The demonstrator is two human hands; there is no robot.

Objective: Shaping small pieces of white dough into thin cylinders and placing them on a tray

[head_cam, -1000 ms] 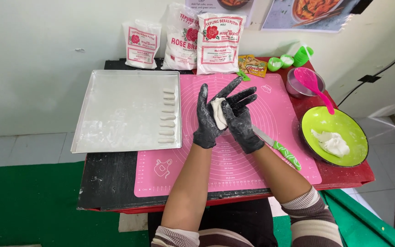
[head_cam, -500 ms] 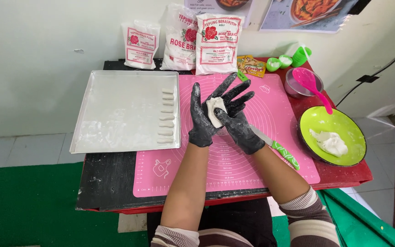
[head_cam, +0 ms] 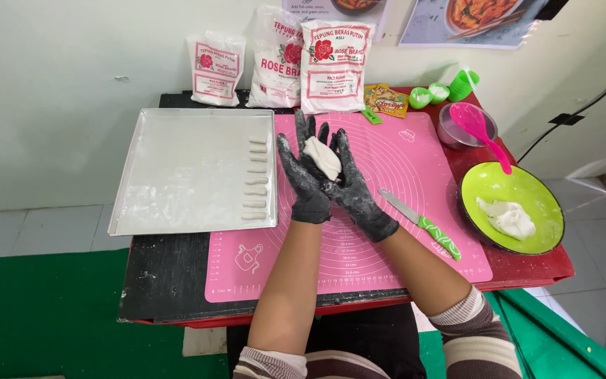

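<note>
One lump of white dough (head_cam: 322,158), smooth and soft-edged, sits pressed between our two black-gloved palms above the pink mat (head_cam: 387,231); left hand (head_cam: 304,179) and right hand (head_cam: 353,184) hold it with fingers spread. On the tray (head_cam: 170,175) to the left we count seven small dough sticks (head_cam: 256,177). Three flour bags (head_cam: 278,60) stand at the far edge, one knife (head_cam: 422,224) lies right.

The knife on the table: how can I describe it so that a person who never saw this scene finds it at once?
Start at the pink mat that covers the middle of the table. The knife lies aslant at its right side, between the gloved right hand and the green bowl. It alone has a plain metal blade and a green-and-white patterned handle.
</note>
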